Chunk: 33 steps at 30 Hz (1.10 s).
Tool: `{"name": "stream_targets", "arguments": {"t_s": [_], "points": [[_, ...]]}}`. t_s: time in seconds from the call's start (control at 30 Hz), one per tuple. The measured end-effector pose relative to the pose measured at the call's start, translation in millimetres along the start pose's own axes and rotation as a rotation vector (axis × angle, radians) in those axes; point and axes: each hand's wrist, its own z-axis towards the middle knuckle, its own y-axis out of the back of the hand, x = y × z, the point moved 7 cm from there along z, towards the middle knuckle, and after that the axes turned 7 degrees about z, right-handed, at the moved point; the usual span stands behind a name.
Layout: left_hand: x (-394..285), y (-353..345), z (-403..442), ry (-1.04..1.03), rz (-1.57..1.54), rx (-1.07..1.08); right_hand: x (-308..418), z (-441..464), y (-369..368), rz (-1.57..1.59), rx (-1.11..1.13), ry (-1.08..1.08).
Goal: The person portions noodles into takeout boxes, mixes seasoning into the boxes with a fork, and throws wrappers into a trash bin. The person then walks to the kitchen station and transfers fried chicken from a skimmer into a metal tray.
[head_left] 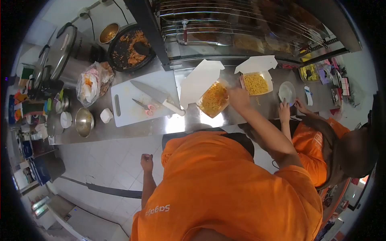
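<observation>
My right hand is over the right edge of an open white takeaway box of noodles with a reddish-orange topping. Its fingertips are smeared by motion, so whether they hold anything cannot be made out. Low at my side, away from the counter, hangs my left hand with its fingers curled in and nothing seen in them. Just right of my right hand stands a second open box of plain yellow noodles. A few strands lie on the counter below it.
A co-worker's hands are at a pale bowl on the right. Left, a white cutting board bears a large knife and pink-handled scissors. Behind stand a black pan, a metal bowl and a wire-shelved cabinet.
</observation>
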Motion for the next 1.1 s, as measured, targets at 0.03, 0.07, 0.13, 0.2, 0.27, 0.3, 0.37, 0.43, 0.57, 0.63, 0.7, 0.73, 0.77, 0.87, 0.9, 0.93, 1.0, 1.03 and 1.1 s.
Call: {"name": "stream_targets", "arguments": {"t_s": [0.03,0.07,0.13,0.2,0.27,0.3,0.37,0.43,0.57,0.63,0.7,0.73,0.77,0.87,0.9,0.93,1.0,1.03,1.1], "points": [[4.4,1.9,-1.8,0.043,0.014,-0.006,16.0,-2.1,14.8,-0.030,0.002,0.091],[6.8,4.7,-4.8,0.040,0.003,0.004,30.6,-9.6,29.6,-0.055,0.009,0.175],[1.5,3.4,-3.4,0.021,-0.029,0.023,34.5,-12.3,46.3,-0.084,-0.003,0.172],[-2.9,4.9,-7.2,0.051,0.010,0.032,17.1,-0.9,58.9,-0.098,-0.038,0.014],[-10.2,10.5,-11.5,0.053,0.045,0.039,19.2,-3.5,58.0,-0.111,0.081,-0.052],[-15.3,12.3,-13.3,0.040,0.061,0.044,19.9,-5.1,55.5,-0.117,0.141,-0.085],[-18.7,10.5,-10.3,0.032,0.050,0.038,9.2,0.5,26.2,-0.016,0.184,-0.074],[-17.0,11.3,-11.6,0.045,0.013,0.030,13.6,-3.4,22.5,0.127,0.201,-0.047],[-28.1,16.1,-17.8,0.047,0.034,0.053,33.3,1.3,-0.4,0.371,0.173,0.067],[-25.4,13.3,-17.9,0.029,0.032,0.053,36.6,-1.1,-6.0,0.276,0.148,0.086],[-22.3,13.5,-16.6,0.046,0.007,0.049,36.6,-3.7,-3.8,0.023,0.099,0.081],[-20.8,12.9,-17.0,0.059,-0.008,0.043,39.8,-3.3,9.2,-0.004,0.061,0.062],[-20.6,10.8,-16.9,0.060,-0.011,0.045,41.6,-1.7,24.8,-0.033,0.024,0.046],[-16.3,14.9,-17.0,0.045,0.018,0.047,74.0,-12.2,70.7,-0.028,-0.054,0.114],[-17.4,15.1,-17.7,0.030,0.035,0.037,84.3,-15.1,78.0,-0.016,-0.077,0.155],[-16.6,13.2,-17.2,0.015,0.049,0.027,85.3,-12.2,61.6,-0.020,-0.041,0.189],[-7.8,4.8,-16.5,0.005,0.008,0.040,82.2,-3.8,14.9,-0.028,0.029,0.255],[-6.6,5.6,-14.0,-0.002,-0.012,0.043,72.3,-2.5,13.5,-0.024,0.003,0.174],[-5.6,9.1,-10.6,0.022,-0.030,0.039,50.3,4.4,21.0,-0.021,-0.053,0.029]]}}
